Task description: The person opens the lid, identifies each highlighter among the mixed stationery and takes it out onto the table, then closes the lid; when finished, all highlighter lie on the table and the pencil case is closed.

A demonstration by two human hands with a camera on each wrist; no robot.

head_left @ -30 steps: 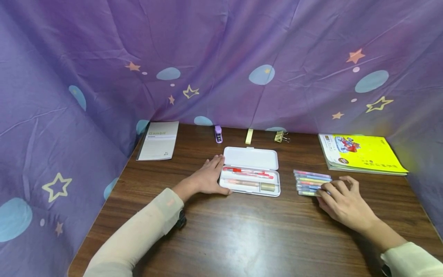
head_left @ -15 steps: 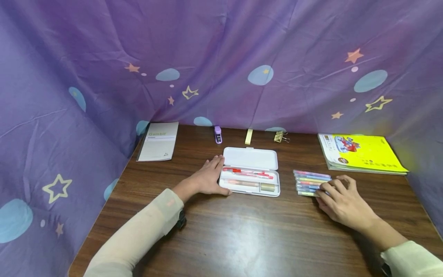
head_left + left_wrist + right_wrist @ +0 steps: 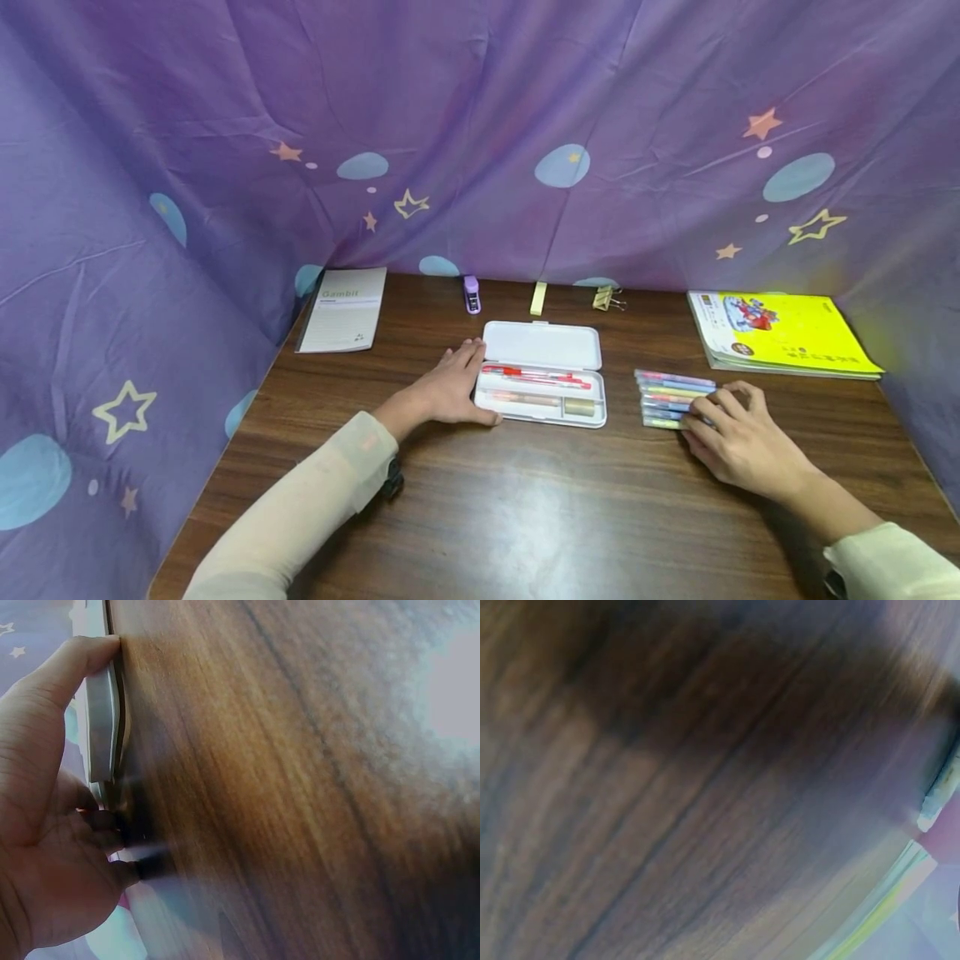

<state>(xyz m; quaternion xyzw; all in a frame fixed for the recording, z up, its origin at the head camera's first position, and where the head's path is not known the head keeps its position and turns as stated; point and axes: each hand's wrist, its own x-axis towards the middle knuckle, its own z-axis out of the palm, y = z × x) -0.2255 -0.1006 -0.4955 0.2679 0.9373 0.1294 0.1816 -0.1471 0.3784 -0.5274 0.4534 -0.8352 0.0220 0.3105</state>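
A white pencil case (image 3: 542, 346) lies with its lid laid back on the table. In its tray are red pens (image 3: 536, 377), a pencil-like stick (image 3: 528, 398) and a small olive block (image 3: 579, 407). My left hand (image 3: 447, 385) rests against the case's left end, fingers spread along the side and thumb at the front corner. The left wrist view shows the thumb (image 3: 71, 664) touching the case's edge (image 3: 100, 724). To the right, a row of colourful pens (image 3: 670, 398) lies side by side. My right hand (image 3: 738, 433) holds their right ends with bent fingers; its fingertips are partly hidden.
Along the back stand a purple stapler (image 3: 471, 295), a pale yellow block (image 3: 538, 298) and a binder clip (image 3: 607, 298). A notebook (image 3: 343, 310) lies at the far left, yellow books (image 3: 787, 332) at the right. A purple curtain (image 3: 480, 150) encloses the wooden table (image 3: 480, 517).
Almost nothing differs. The head view has shifted very slightly; both hands, the pencil case and the pens keep their places.
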